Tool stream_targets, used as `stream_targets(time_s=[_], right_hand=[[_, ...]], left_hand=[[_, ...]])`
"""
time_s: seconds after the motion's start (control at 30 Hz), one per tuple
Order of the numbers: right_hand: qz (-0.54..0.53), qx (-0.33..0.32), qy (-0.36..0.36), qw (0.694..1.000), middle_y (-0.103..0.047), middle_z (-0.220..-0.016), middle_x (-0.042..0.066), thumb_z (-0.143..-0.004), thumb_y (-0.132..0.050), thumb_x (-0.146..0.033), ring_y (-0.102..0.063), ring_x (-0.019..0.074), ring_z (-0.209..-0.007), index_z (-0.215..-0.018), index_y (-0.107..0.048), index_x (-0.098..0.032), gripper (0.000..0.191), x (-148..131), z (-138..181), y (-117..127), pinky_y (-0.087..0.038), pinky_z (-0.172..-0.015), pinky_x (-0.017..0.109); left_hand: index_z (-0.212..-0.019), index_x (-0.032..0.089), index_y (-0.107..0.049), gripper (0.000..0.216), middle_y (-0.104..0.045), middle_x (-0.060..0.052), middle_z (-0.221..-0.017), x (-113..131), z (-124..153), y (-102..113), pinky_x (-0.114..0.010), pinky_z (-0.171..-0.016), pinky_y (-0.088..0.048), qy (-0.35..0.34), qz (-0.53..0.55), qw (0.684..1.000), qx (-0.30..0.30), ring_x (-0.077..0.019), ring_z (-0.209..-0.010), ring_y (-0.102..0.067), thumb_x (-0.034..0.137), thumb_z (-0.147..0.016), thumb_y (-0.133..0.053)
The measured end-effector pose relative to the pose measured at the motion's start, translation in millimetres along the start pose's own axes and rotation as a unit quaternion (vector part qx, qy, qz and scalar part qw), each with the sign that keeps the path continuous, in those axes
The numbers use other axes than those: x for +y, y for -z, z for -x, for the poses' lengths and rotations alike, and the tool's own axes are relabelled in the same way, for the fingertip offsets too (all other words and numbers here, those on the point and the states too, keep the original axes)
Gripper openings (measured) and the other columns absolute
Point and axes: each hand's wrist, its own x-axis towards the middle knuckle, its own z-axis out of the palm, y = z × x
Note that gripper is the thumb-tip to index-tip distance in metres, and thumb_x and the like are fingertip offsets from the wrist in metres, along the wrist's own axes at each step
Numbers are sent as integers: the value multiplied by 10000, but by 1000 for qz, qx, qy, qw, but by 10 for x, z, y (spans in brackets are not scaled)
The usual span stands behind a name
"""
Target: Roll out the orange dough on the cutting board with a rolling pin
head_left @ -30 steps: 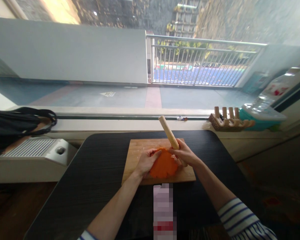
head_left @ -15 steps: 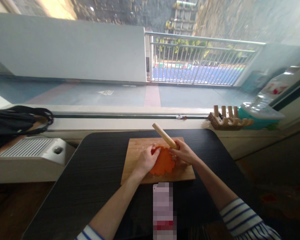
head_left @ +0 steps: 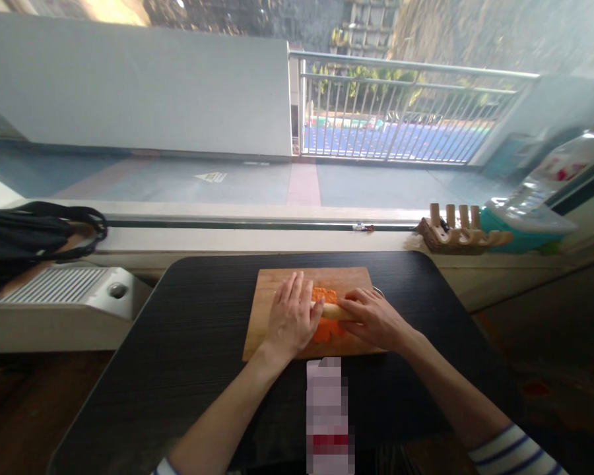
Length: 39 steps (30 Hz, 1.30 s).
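A flat piece of orange dough [head_left: 323, 294] lies on a wooden board [head_left: 267, 297] in the middle of the black table [head_left: 193, 330]. A pale wooden rolling pin [head_left: 332, 311] lies across the dough, mostly hidden under both hands. My left hand [head_left: 292, 316] rests flat on the pin's left part with fingers stretched out. My right hand [head_left: 372, 318] lies flat on its right part, fingers extended toward the left hand.
A wooden rack [head_left: 458, 231] and a teal tub [head_left: 519, 232] stand on the window ledge at right. A black bag [head_left: 24, 234] and a white ribbed appliance [head_left: 59, 297] sit at left. A blurred-out object [head_left: 327, 412] lies near the table's front edge.
The rolling pin, held raised in my right hand, has come down flat onto the dough. My left hand left the dough's edge and now rests open on the pin.
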Motion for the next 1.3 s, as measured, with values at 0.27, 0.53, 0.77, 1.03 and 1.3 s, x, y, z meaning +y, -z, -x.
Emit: stream_targets(time_s=[0.27, 0.53, 0.77, 1.03, 1.3], right_hand=[[25, 16, 7, 1000, -510, -1387, 88, -948, -418, -467, -423, 257, -1279, -1304, -529, -274, 419, 61, -1, -165, -236, -1089, 494], [67, 17, -117, 991, -457, -1439, 84, -971, -314, -454, -338, 278, -1357, -1346, -473, -247, 456, -59, -18, -253, -163, -1112, 573], [82, 60, -130, 986, -372, -1492, 131, -957, -353, -437, -285, 304, -1392, -1439, -371, -200, 538, -256, 188, -377, -90, -1138, 574], [80, 63, -171, 980, -361, -1492, 157, -976, -303, -387, -253, 293, -1408, -1429, -383, -182, 504, -227, 56, -344, -72, -1120, 612], [78, 61, -190, 977, -309, -1509, 179, -979, -265, -389, -232, 291, -1418, -1428, -372, -108, 541, -316, 100, -388, -20, -1123, 609]], left_hand=[[-1274, 53, -560, 516, -490, -220, -1380, -100, 46, -132, -522, -1102, -295, -5, -36, 998, -53, -349, -1324, -409, 363, -903, -380], [-1349, 76, -487, 524, -465, -182, -1412, -140, -92, -170, -515, -1137, -243, -12, -23, 998, -59, -309, -1348, -387, 324, -901, -377], [-1383, 79, -437, 555, -375, -169, -1477, -148, 48, -94, -482, -1150, -230, -43, -29, 995, -84, -279, -1400, -296, 356, -908, -359], [-1355, 59, -472, 542, -431, -191, -1437, -142, -96, -175, -480, -1145, -229, -20, -39, 996, -78, -292, -1369, -354, 351, -919, -336], [-1361, 37, -450, 562, -388, -189, -1462, -147, -56, -169, -459, -1154, -216, -30, -35, 996, -82, -273, -1396, -302, 374, -931, -319]])
